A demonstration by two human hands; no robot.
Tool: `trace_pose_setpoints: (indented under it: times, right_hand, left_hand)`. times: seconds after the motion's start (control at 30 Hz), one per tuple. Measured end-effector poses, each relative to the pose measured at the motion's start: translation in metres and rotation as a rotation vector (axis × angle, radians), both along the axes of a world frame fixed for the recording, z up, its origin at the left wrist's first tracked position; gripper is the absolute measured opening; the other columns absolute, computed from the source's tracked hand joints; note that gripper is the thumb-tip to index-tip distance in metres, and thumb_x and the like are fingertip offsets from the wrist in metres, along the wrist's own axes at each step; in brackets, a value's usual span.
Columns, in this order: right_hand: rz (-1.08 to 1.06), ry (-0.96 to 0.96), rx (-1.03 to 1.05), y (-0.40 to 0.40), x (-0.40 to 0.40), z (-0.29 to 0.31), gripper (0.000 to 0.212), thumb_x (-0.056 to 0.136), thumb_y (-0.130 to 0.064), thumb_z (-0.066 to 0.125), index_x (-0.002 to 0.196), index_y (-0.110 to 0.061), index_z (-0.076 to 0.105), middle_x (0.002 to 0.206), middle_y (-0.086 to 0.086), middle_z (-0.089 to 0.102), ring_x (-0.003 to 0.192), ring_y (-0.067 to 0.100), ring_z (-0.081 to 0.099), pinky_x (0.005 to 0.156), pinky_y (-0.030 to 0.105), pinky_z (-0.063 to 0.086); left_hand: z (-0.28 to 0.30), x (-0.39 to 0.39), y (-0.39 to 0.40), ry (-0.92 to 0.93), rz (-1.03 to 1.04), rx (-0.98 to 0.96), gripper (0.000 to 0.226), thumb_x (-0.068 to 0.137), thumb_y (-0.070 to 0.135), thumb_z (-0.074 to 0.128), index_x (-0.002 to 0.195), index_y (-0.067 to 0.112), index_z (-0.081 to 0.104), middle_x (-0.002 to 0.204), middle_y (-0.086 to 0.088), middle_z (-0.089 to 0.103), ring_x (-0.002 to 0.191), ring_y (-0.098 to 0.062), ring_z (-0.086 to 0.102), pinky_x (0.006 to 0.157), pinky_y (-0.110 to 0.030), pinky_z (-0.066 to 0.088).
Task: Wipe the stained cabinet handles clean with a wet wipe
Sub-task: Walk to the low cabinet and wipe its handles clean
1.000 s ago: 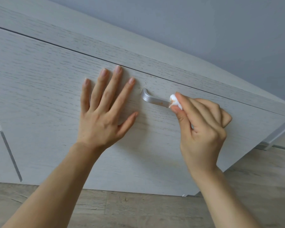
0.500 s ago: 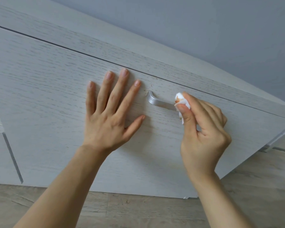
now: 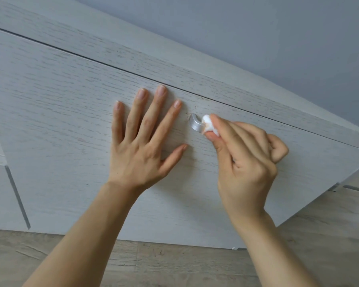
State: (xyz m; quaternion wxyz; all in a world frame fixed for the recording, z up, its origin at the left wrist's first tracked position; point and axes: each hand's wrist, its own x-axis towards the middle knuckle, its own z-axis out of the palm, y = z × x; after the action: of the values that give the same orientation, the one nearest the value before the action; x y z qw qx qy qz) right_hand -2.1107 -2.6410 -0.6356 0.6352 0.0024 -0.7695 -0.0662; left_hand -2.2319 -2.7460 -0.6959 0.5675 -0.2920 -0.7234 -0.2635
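Pinched between thumb and forefinger, a small wad of white wet wipe [image 3: 209, 124] is held by the right hand [image 3: 245, 160] against the silver handle [image 3: 195, 124], with the remaining fingers curled loosely behind. Orange-brown staining shows on the wipe where it meets the metal. Only the left end of the handle is visible, a curved bright piece standing out from the drawer front [image 3: 71, 125]; the rest is hidden behind the wipe and fingers. Nearest the viewer, both bare forearms rise from the lower edge over a grey wood-grain floor [image 3: 174, 264]. The left hand [image 3: 143, 146] lies flat on the pale wood-grain drawer front, fingers straight and spread, holding nothing, its forefinger tip just left of the handle and its thumb pointing right toward the other hand. A few faint brownish specks mark the panel near the handle's left end. Beyond the hands, a thin dark gap separates the drawer front from the cabinet's top rail [image 3: 133, 50]. Farthest away, a plain blue-grey wall [image 3: 257, 34] fills the upper right.
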Motion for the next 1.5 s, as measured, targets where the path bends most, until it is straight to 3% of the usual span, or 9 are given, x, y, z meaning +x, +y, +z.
trace_pose_setpoints:
  times: [0.17,0.27,0.37,0.47,0.57,0.83,1.03,1.33,1.5]
  right_hand:
    - [0.021,0.008,-0.079,-0.011,-0.004,-0.001,0.018,0.094,-0.025,0.057,0.1,-0.017,0.072,0.09,-0.01,0.072,0.086,0.009,0.062,0.079,0.036,0.034]
    - [0.087,0.045,-0.244,-0.01,0.0,0.001,0.02,0.093,-0.027,0.057,0.1,-0.017,0.072,0.08,-0.008,0.07,0.083,0.005,0.058,0.08,0.035,0.034]
    - [0.056,0.046,-0.233,-0.005,0.009,-0.001,0.02,0.093,-0.026,0.057,0.101,-0.015,0.072,0.081,-0.009,0.069,0.084,0.006,0.057,0.079,0.036,0.034]
    - [0.026,0.02,-0.101,-0.009,0.006,-0.003,0.017,0.092,-0.021,0.06,0.103,-0.013,0.07,0.094,-0.015,0.064,0.09,0.008,0.058,0.078,0.036,0.034]
    - [0.037,0.016,-0.026,-0.013,-0.005,-0.002,0.016,0.092,-0.022,0.061,0.102,-0.014,0.071,0.094,-0.015,0.066,0.091,0.008,0.058,0.078,0.034,0.034]
    - [0.14,0.07,-0.074,-0.018,-0.014,-0.007,0.011,0.089,-0.013,0.066,0.097,-0.008,0.072,0.086,-0.003,0.071,0.084,0.014,0.058,0.077,0.034,0.045]
    - [0.133,0.126,-0.26,-0.011,-0.002,-0.005,0.013,0.088,-0.013,0.065,0.097,-0.006,0.07,0.083,-0.002,0.066,0.08,0.021,0.059,0.073,0.043,0.049]
    - [0.141,0.098,-0.234,-0.021,-0.009,-0.005,0.013,0.086,-0.019,0.068,0.098,-0.016,0.068,0.086,-0.014,0.061,0.083,0.002,0.052,0.075,0.036,0.043]
    - [0.151,0.096,-0.264,-0.03,-0.012,-0.002,0.011,0.085,-0.017,0.068,0.093,-0.011,0.071,0.084,-0.013,0.058,0.083,0.005,0.051,0.074,0.038,0.044]
  left_hand:
    - [0.0,0.0,-0.001,0.003,-0.007,0.009,0.07,0.093,0.059,0.045,0.149,0.021,0.026,0.153,-0.005,0.021,0.148,-0.016,-0.003,0.118,-0.042,0.0]
    - [0.002,0.001,-0.002,0.046,-0.044,0.031,0.068,0.093,0.055,0.05,0.147,0.02,0.031,0.152,-0.004,0.026,0.144,-0.024,0.015,0.117,-0.042,0.006]
    - [0.004,-0.004,-0.007,0.116,-0.042,0.082,0.064,0.091,0.05,0.058,0.142,0.016,0.04,0.149,-0.003,0.034,0.139,-0.023,0.03,0.115,-0.04,0.016]
    - [0.004,-0.005,-0.007,0.063,-0.056,0.147,0.07,0.089,0.055,0.059,0.139,0.01,0.039,0.146,-0.011,0.032,0.14,-0.024,0.024,0.118,-0.034,0.014]
    - [0.004,-0.003,-0.003,0.026,-0.045,0.156,0.073,0.089,0.057,0.057,0.14,0.009,0.036,0.145,-0.014,0.029,0.14,-0.025,0.019,0.119,-0.034,0.011]
    - [0.003,-0.003,-0.001,0.025,-0.038,0.157,0.074,0.09,0.059,0.055,0.141,0.01,0.033,0.146,-0.013,0.028,0.14,-0.024,0.018,0.119,-0.034,0.011]
    - [0.002,-0.005,-0.002,0.021,-0.054,0.141,0.076,0.089,0.059,0.056,0.143,0.011,0.032,0.148,-0.011,0.027,0.141,-0.024,0.018,0.12,-0.034,0.009]
    - [0.001,-0.006,0.001,0.035,-0.035,0.145,0.076,0.09,0.058,0.053,0.143,0.01,0.031,0.148,-0.012,0.026,0.141,-0.025,0.017,0.119,-0.036,0.011]
    - [0.002,-0.002,0.005,0.01,-0.042,0.173,0.075,0.089,0.055,0.055,0.143,0.009,0.031,0.148,-0.012,0.026,0.141,-0.025,0.017,0.119,-0.037,0.01]
